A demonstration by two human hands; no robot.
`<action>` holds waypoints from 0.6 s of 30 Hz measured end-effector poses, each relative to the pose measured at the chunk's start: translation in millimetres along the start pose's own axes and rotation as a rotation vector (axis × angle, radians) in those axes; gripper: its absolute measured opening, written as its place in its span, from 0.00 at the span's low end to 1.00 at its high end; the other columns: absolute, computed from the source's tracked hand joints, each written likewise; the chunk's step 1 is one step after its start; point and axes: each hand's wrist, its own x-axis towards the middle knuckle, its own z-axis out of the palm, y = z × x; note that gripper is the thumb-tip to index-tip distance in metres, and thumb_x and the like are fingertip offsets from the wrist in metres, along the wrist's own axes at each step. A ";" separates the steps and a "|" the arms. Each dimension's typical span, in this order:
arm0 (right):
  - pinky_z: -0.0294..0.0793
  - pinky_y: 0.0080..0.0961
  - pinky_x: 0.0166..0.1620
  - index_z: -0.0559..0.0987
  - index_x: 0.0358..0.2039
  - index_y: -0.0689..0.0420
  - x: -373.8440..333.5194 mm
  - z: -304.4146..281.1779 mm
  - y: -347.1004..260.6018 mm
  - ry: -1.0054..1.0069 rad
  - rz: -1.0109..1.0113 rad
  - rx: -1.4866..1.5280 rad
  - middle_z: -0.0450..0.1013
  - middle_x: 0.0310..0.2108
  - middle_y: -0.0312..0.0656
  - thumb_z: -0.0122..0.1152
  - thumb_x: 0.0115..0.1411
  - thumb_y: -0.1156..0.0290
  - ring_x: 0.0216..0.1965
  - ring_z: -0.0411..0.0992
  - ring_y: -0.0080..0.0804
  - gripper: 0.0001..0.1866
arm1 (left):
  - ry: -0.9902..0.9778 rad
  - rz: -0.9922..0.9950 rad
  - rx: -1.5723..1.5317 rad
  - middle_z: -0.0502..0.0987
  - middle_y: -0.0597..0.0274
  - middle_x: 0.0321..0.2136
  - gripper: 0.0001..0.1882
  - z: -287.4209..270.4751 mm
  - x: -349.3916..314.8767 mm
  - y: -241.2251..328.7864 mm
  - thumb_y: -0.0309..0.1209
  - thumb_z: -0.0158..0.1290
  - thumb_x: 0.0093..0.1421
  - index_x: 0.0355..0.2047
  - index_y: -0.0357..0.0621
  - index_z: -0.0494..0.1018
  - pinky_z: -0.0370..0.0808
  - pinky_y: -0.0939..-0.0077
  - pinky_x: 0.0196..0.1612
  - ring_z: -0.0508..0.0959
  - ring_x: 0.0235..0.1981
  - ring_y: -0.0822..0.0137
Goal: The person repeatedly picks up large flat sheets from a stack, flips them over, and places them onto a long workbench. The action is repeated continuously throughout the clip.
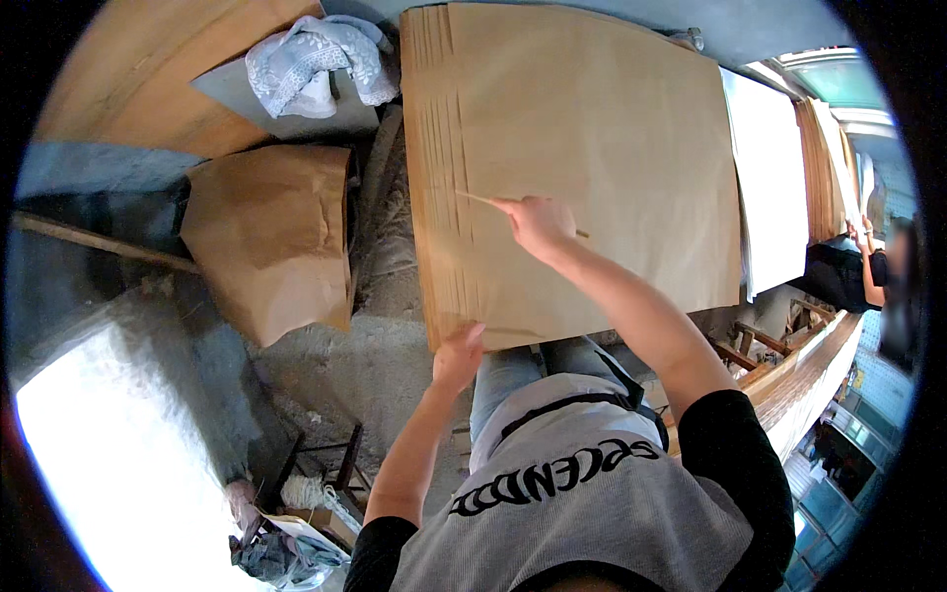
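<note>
Under the right hand (541, 227), closed around a thin stick (477, 197), lies stacked brown paper (612, 128) (left edges stepped). The left hand (458, 359) touches its near corner, grip unclear. Black lettering (560, 476) crosses the grey shirt (612, 518) behind.

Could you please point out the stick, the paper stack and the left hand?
Stick (483, 199), head view: its left visible length.
Paper stack (612, 148), head view: its top sheet.
Left hand (458, 357), head view: its back.

White glare (118, 464) fills the lower left; the floor (335, 370) is grey, the wall (109, 170) bluish.
</note>
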 end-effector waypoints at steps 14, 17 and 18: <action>0.70 0.33 0.23 0.77 0.33 0.48 -24.2 -4.1 -10.1 -0.250 -0.072 -0.277 0.72 0.21 0.41 0.47 0.50 0.72 0.26 0.73 0.37 0.12 | 0.457 -0.201 -1.183 0.72 0.57 0.31 0.08 -54.1 40.6 -6.0 0.27 0.46 0.56 0.37 0.40 0.65 0.74 0.73 0.36 0.74 0.32 0.67; 0.71 0.33 0.23 0.76 0.32 0.53 -19.6 -12.8 -39.1 -0.399 -0.199 -0.467 0.73 0.21 0.41 0.48 0.49 0.72 0.26 0.73 0.36 0.10 | 0.475 -0.238 -1.149 0.71 0.57 0.31 0.08 -47.4 32.4 -25.9 0.27 0.46 0.56 0.36 0.41 0.65 0.74 0.73 0.35 0.74 0.31 0.66; 0.71 0.32 0.23 0.77 0.28 0.53 -17.4 -6.0 -45.3 -0.381 -0.202 -0.421 0.73 0.21 0.41 0.49 0.48 0.73 0.26 0.73 0.35 0.08 | 0.465 -0.245 -1.157 0.71 0.57 0.31 0.08 -43.0 34.7 -22.3 0.27 0.46 0.56 0.36 0.41 0.65 0.74 0.73 0.35 0.74 0.31 0.66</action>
